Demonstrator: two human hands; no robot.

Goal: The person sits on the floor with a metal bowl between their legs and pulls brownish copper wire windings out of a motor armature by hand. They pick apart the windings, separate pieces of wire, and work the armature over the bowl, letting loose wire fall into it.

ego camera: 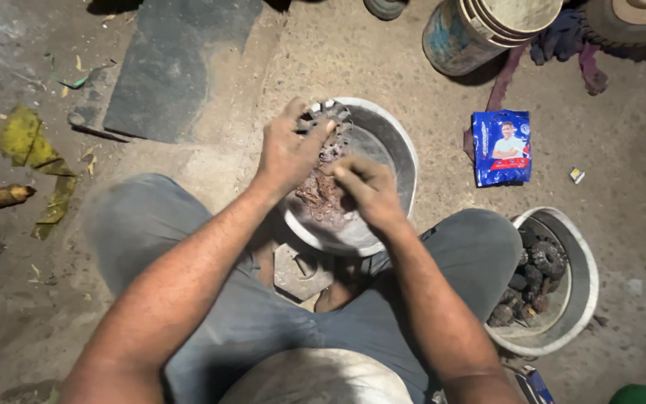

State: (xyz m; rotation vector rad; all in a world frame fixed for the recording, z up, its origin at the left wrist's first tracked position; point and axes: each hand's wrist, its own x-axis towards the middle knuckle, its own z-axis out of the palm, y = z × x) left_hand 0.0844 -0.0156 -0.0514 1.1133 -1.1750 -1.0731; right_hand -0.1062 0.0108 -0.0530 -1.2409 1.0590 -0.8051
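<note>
My left hand (287,152) grips a grimy toothed metal gear (330,123) and holds it over a round metal basin (401,150) on the ground between my knees. My right hand (368,188) is closed just below the gear, fingers pinched at its lower part; what it holds is hidden. Brownish dirty liquid and residue (321,198) lie in the basin under both hands. Both hands are motion-blurred.
A second metal basin (581,269) with several dark gears stands at the right knee. A blue packet (501,147) lies on the concrete beyond it, with a small box nearby. Buckets (480,30), rags, a dark slab (173,67) and yellow scraps (31,146) lie around.
</note>
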